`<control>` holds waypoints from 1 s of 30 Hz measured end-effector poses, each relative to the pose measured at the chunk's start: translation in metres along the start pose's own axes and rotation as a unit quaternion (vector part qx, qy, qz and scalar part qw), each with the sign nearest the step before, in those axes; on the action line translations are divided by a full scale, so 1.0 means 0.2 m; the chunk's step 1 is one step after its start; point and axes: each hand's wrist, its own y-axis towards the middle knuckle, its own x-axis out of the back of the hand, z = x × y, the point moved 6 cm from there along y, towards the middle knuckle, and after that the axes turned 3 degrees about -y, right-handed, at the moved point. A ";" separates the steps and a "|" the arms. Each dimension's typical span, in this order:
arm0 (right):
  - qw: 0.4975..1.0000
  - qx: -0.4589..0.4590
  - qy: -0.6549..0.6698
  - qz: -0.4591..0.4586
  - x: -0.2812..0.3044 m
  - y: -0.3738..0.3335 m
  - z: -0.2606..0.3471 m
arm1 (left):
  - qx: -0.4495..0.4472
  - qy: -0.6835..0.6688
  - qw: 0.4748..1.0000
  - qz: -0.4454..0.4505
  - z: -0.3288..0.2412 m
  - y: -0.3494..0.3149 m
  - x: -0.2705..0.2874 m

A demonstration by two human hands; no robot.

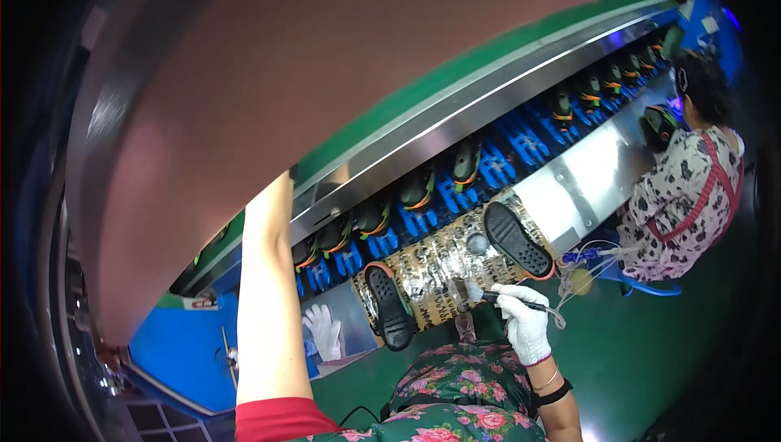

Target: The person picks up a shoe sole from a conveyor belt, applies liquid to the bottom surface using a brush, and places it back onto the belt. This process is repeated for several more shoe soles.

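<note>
Head view: At left, a bare forearm (272, 304) reaches behind a machine hood (342, 51), the left hand hidden, its grip impossible to tell; a white glove (324, 333) lies nearby. A black sole (390, 305) rests at the left end of taped cardboard (431, 302). The gloved right hand (525, 324) grips a brush (473, 291) near a second sole (518, 240). Work appears under way; whether either sole is finished cannot be told.

Soles (389, 312): black. Right glove (527, 332): white. Brush handle (490, 296): black. Cardboard (429, 289): brown, dark marks. Apron (460, 378): dark green, pink floral. Sleeve (281, 420): red. Racks (419, 223): blue. Shoes (416, 190): black, orange and green trim. Co-worker's smock (669, 259): white, black-blotched.
</note>
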 end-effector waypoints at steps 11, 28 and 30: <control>0.988 -0.095 0.021 0.118 -0.21 0.00 0.09 | -0.087 -0.220 0.967 -0.090 0.39 -1.59 0.31; 0.936 0.090 -0.118 0.320 -1.00 -0.18 0.45 | 0.101 -0.624 0.774 0.037 0.91 -2.51 -0.82; 0.899 0.169 -0.230 0.331 -1.02 -0.18 0.48 | 0.085 -0.668 0.734 0.091 0.81 -2.56 -0.89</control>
